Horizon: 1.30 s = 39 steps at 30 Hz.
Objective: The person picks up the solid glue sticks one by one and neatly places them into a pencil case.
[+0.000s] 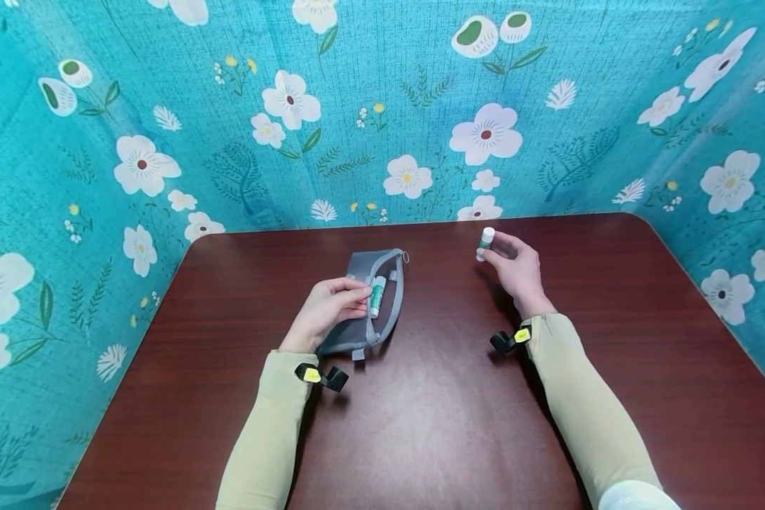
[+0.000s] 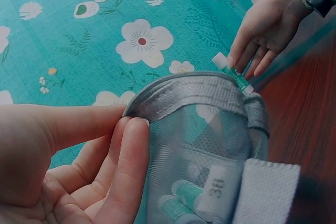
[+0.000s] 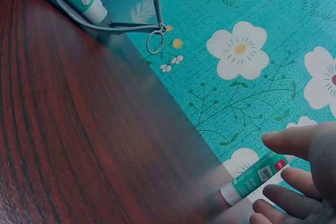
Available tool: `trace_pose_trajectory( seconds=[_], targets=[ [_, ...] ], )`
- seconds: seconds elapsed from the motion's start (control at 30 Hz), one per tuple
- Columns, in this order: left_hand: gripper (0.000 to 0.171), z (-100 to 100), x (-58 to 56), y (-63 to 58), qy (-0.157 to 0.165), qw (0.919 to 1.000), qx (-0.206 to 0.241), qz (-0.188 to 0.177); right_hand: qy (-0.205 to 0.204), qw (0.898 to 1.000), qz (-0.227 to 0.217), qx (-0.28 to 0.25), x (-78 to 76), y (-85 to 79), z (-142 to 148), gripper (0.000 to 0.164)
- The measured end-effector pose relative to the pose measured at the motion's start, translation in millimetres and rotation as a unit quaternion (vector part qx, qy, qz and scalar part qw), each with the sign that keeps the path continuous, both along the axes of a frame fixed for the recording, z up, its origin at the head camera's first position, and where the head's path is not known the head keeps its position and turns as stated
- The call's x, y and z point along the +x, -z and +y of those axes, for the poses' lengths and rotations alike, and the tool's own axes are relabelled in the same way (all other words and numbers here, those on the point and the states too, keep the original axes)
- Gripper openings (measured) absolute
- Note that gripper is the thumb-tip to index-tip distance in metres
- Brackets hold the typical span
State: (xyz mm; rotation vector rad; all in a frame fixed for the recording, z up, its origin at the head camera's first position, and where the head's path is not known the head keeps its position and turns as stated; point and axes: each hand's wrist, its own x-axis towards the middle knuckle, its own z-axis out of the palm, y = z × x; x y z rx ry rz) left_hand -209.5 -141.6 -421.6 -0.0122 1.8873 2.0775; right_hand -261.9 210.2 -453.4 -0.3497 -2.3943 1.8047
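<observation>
A grey mesh zip pouch (image 1: 362,263) lies on the table with its mouth open. My left hand (image 1: 331,308) pinches the pouch's zipped edge between thumb and fingers, seen up close in the left wrist view. Glue sticks (image 2: 181,200) show through the mesh, and a green-and-white one (image 1: 377,297) is visible in the opening. Off to the right, my right hand (image 1: 519,269) holds another green-and-white glue stick (image 1: 486,241) between thumb and fingers, white cap upward. In the right wrist view, the label of this glue stick (image 3: 257,177) is visible.
The dark red-brown table (image 1: 433,425) has a back edge close behind the pouch and right hand. A teal flowered cloth (image 1: 370,127) hangs behind and at both sides. A ring zip pull (image 3: 155,41) hangs at the pouch's end.
</observation>
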Motion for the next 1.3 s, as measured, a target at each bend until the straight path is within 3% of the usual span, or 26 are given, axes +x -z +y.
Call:
trace_pose_trajectory(
  seconds=[0.87,1.3],
  targets=[
    [0.022,4.0,0.5,2.9,0.005,1.0000,0.003,0.001,0.001,1.000,-0.019,0.009,-7.3,6.3,-2.7,0.051],
    [0.022,7.5,1.5,3.3,0.010,0.9999,0.008,0.002,0.024,1.000,-0.013,0.016,-9.2,7.9,-3.6,0.043]
  ],
)
